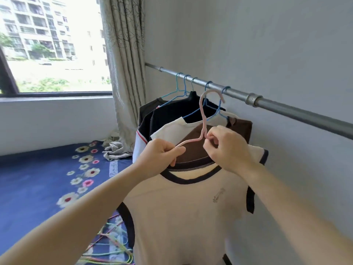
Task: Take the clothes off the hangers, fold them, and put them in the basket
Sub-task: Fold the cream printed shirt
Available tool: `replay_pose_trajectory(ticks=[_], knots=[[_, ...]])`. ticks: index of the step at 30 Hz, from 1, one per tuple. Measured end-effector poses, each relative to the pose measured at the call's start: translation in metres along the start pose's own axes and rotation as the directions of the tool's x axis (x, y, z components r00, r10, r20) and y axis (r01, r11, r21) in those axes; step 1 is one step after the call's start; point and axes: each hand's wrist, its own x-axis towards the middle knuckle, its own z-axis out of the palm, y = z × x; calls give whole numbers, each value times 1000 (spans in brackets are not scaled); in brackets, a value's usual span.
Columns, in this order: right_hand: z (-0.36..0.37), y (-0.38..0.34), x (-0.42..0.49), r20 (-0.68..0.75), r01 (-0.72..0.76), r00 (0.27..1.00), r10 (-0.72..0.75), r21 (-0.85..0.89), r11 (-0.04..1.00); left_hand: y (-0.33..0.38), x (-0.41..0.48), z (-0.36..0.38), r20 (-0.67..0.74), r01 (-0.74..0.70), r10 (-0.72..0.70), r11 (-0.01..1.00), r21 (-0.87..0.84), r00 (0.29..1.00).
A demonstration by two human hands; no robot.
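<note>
Left hand (160, 155), right hand (227, 148) gripping pink hanger (202, 115), floral bedding (38, 178), wall (248, 44)

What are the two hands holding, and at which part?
Both hold the pink hanger. The left hand grips its left shoulder arm, and the right hand pinches the right arm just beside the hook's stem.

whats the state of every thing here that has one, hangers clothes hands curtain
pale pink hanger: hook off the grey metal rail, gripped by both hands
cream shirt with dark trim: unfolded, hanging under the hands
left hand: grips the hanger's arm
right hand: pinches the hanger's neck
blue wire hangers: hooked on the rail, clothes on them
loose coloured hangers: bare, piled on the bed
patterned curtain: drawn aside
</note>
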Motion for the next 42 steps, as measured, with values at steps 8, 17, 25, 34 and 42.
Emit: replay_pose_trajectory(ticks=[8,17,25,34,42], knots=[[34,-158,18,9,128,991,-136,282,951,-54,-93,-136,-112,-12,18,999,49,994],[97,-378,45,74,85,991,-115,328,941,-162,-230,-318,-254,185,-115,944,272,960],[155,-516,63,-80,381,924,-373,183,906,-218,-311,-448,-407,415,-279,859,298,870],[201,-570,90,-39,301,950,-310,379,875,-246,-388,-545,-388,593,-521,800,88,761],[260,-581,120,85,149,963,-256,624,767,-259,-402,-579,-322,718,-672,695,37,667]])
